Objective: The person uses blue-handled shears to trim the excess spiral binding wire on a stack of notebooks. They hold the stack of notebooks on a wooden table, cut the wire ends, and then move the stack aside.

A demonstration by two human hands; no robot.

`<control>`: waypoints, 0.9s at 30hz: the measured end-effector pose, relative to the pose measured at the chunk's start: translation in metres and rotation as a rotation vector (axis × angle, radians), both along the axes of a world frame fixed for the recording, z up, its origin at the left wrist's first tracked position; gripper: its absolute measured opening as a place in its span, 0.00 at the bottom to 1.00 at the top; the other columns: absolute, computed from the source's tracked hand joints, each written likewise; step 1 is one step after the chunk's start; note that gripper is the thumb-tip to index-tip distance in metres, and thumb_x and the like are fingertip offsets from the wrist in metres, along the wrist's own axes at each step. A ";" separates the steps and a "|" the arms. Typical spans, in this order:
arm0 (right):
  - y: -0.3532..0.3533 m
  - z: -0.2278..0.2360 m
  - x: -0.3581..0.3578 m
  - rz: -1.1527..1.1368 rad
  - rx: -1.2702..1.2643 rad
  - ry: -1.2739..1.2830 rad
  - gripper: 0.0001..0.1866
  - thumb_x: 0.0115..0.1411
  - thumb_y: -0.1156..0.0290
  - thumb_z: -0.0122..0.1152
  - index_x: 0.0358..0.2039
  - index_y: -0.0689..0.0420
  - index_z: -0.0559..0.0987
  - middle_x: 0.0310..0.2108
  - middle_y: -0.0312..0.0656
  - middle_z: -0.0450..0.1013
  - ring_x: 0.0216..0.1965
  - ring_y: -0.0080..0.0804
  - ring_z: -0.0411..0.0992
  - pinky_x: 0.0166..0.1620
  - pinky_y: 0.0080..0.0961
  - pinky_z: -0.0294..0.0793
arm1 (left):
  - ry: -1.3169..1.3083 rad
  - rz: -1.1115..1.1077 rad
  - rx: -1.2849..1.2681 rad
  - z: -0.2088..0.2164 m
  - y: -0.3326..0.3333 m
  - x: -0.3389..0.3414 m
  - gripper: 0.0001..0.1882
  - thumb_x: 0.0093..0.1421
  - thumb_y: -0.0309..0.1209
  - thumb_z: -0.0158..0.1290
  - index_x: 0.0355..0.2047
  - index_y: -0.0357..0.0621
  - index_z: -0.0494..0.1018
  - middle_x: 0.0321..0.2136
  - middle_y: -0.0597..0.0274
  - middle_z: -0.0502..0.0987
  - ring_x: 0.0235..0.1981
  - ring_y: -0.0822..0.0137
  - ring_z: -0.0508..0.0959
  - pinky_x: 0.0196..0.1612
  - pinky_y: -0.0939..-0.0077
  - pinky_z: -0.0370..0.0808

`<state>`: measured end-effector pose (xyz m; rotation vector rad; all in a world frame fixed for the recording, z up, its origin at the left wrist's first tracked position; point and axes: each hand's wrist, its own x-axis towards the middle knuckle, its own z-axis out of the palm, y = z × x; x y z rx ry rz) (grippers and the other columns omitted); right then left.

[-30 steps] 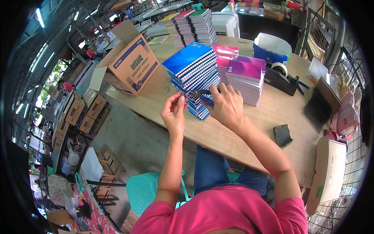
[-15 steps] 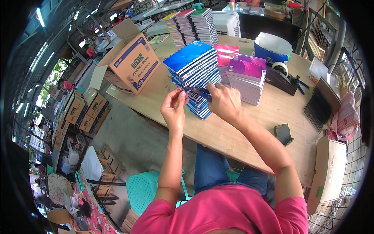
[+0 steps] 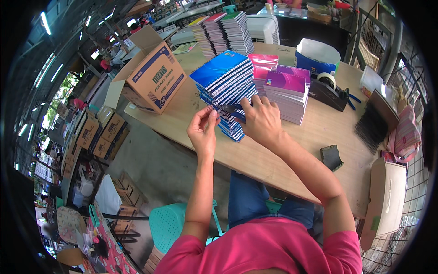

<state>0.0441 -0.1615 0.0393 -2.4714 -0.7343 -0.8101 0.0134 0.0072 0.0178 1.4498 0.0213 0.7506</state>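
Observation:
A tall stack of blue spiral notebooks (image 3: 221, 69) stands on the table in front of me, its wire bindings making a striped side. My right hand (image 3: 261, 119) is closed round blue-handled pliers (image 3: 233, 109), whose dark jaws point left across the front of the stack. At the stack's near left corner, my left hand (image 3: 203, 130) is closed in a pinch close to the jaw tips. What lies between its fingertips is too small to make out. Right of the blue stack are purple notebooks (image 3: 286, 82) and pink notebooks (image 3: 263, 60).
An open carton (image 3: 155, 77) stands at the left table edge. Taller notebook stacks (image 3: 223, 34) are at the back. To the right are a tape dispenser (image 3: 328, 93), a blue-and-white container (image 3: 317, 55), black spiral coils (image 3: 368, 130) and a dark curved block (image 3: 331, 157).
My right hand has shifted very slightly left and down with the pliers, and its fingers have spread a little. The left hand keeps its pinch at the corner.

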 end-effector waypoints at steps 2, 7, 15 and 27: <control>0.002 -0.002 0.002 0.010 -0.026 0.028 0.16 0.48 0.67 0.64 0.37 0.59 0.76 0.35 0.51 0.75 0.38 0.48 0.76 0.36 0.47 0.74 | 0.006 0.001 0.000 0.002 -0.002 -0.001 0.09 0.64 0.23 0.56 0.43 0.32 0.76 0.36 0.60 0.80 0.35 0.73 0.80 0.40 0.77 0.80; 0.003 0.004 0.007 0.074 -0.070 0.333 0.14 0.47 0.71 0.60 0.37 0.59 0.76 0.34 0.52 0.76 0.37 0.49 0.77 0.37 0.47 0.74 | 0.003 0.014 0.021 -0.001 0.002 -0.001 0.09 0.63 0.24 0.56 0.43 0.33 0.76 0.36 0.61 0.80 0.35 0.73 0.80 0.39 0.78 0.80; -0.002 0.005 -0.004 -0.032 -0.037 0.050 0.19 0.47 0.66 0.67 0.39 0.58 0.75 0.36 0.51 0.74 0.39 0.49 0.75 0.40 0.48 0.73 | 0.011 0.012 0.022 0.005 0.004 -0.005 0.13 0.63 0.25 0.57 0.47 0.33 0.75 0.39 0.60 0.79 0.36 0.74 0.79 0.40 0.77 0.81; 0.003 -0.003 0.003 0.000 -0.037 0.055 0.12 0.49 0.71 0.60 0.35 0.59 0.75 0.32 0.51 0.75 0.34 0.49 0.76 0.38 0.50 0.74 | -0.004 -0.031 0.100 0.007 0.009 0.001 0.14 0.64 0.25 0.57 0.49 0.33 0.75 0.39 0.61 0.79 0.37 0.75 0.79 0.40 0.78 0.81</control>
